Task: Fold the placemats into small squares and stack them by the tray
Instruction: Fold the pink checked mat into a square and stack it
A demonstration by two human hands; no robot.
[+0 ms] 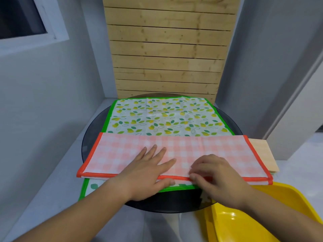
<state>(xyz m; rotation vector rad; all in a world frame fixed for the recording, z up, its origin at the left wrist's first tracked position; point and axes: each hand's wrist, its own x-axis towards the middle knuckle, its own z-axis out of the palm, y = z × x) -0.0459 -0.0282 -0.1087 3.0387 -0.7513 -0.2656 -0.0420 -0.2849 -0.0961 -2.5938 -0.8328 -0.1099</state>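
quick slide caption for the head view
Left hand presses the folded pink checked placemat while the right hand pinches its near edge, atop a leaf-print placemat.

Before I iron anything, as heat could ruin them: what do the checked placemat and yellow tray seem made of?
Checked placemat: likely thin matte cloth or coated fabric, given soft creases and stitched orange binding. Yellow tray: probably glossy moulded plastic; bright highlights.

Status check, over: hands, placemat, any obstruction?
Left hand flat on orange-bordered pink checked placemat, folded once. Right hand pinches its near edge. Green-bordered leaf-print placemat beneath; yellow plastic tray near right.
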